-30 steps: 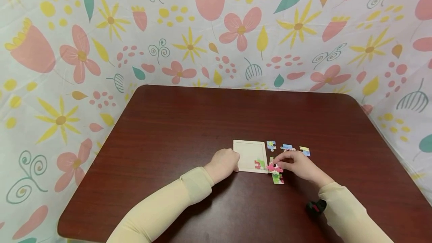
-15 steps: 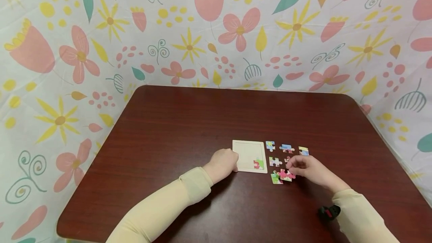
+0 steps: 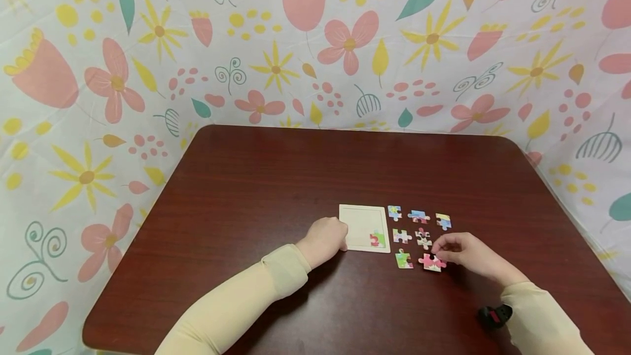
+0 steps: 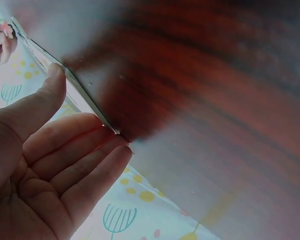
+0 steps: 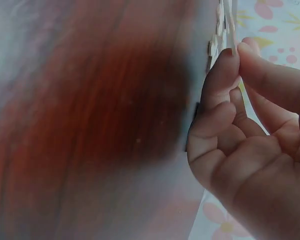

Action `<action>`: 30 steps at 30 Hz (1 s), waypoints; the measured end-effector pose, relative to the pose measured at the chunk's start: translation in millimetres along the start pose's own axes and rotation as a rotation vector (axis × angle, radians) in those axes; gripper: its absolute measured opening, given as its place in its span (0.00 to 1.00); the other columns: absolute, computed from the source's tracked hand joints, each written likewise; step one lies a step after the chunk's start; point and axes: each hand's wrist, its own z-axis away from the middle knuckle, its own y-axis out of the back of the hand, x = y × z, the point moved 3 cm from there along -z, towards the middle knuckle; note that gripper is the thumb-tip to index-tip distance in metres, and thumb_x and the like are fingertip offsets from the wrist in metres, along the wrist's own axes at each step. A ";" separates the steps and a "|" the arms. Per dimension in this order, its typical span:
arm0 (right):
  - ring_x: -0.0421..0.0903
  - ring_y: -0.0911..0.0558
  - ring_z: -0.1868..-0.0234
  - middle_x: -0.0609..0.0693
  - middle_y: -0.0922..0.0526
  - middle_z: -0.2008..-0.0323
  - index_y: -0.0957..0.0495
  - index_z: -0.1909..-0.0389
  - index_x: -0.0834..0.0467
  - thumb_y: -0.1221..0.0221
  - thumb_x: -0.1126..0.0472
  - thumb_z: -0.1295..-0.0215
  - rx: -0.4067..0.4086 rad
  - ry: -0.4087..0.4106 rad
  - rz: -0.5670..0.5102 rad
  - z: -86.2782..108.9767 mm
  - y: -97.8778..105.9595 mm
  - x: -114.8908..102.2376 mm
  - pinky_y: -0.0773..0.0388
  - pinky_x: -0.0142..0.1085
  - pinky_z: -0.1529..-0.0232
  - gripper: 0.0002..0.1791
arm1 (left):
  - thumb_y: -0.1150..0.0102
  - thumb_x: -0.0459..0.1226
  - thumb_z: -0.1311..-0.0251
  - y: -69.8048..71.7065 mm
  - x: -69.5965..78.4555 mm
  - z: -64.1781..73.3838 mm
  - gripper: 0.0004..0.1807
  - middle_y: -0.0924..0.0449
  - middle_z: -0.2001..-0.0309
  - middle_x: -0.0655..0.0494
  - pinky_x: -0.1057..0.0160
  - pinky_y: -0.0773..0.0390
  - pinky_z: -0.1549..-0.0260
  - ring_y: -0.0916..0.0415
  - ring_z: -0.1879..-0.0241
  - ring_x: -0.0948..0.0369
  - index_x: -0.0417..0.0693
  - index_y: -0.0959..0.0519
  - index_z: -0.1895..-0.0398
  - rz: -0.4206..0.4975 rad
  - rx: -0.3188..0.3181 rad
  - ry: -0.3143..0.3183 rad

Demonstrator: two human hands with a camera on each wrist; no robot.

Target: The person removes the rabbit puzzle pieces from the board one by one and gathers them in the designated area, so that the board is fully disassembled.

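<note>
In the head view, my left hand [image 3: 322, 240] grips the left edge of a pale wooden puzzle tray [image 3: 355, 232]. The left wrist view shows the thumb and fingertips against the tray's edge. One red and green piece [image 3: 378, 239] sits in the tray's lower right corner. My right hand [image 3: 465, 256] pinches a pink puzzle piece [image 3: 432, 262] between thumb and index finger, low over the table at the lower right of the loose pieces. From the right wrist view, that piece is seen edge-on at the fingertips.
Right of the tray lie several loose puzzle pieces, among them a green one [image 3: 403, 259], a blue one [image 3: 419, 216] and a yellow-blue one [image 3: 443, 221]. They rest on a dark red-brown table [image 3: 276, 179]. A flowered cloth [image 3: 296, 43] hangs behind it.
My right hand has carried the pink piece from beside the tray's lower right corner rightward and nearer to me, past the green piece. My left hand has stayed at the tray.
</note>
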 end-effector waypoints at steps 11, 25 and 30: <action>0.34 0.26 0.74 0.46 0.21 0.73 0.20 0.67 0.58 0.38 0.63 0.40 0.047 0.001 0.086 -0.3 -3.1 2.9 0.28 0.30 0.72 0.03 | 0.28 0.44 0.63 0.5 -0.7 1.1 0.08 0.17 0.78 0.62 0.67 0.24 0.77 0.22 0.78 0.65 0.53 0.18 0.82 0.004 0.008 -0.002; 0.33 0.27 0.73 0.46 0.20 0.71 0.19 0.67 0.57 0.37 0.60 0.41 0.049 -0.053 0.126 0.7 -2.8 1.8 0.28 0.30 0.71 0.05 | 0.28 0.43 0.62 0.8 -0.1 0.3 0.08 0.17 0.77 0.61 0.67 0.24 0.77 0.22 0.78 0.65 0.52 0.18 0.80 0.017 -0.014 0.006; 0.34 0.27 0.72 0.47 0.19 0.70 0.19 0.67 0.57 0.37 0.61 0.41 0.061 -0.062 0.125 0.5 -2.5 0.3 0.29 0.30 0.71 0.04 | 0.28 0.43 0.61 0.8 -0.5 -0.1 0.08 0.17 0.77 0.61 0.67 0.24 0.77 0.23 0.78 0.65 0.52 0.18 0.80 0.026 -0.017 0.003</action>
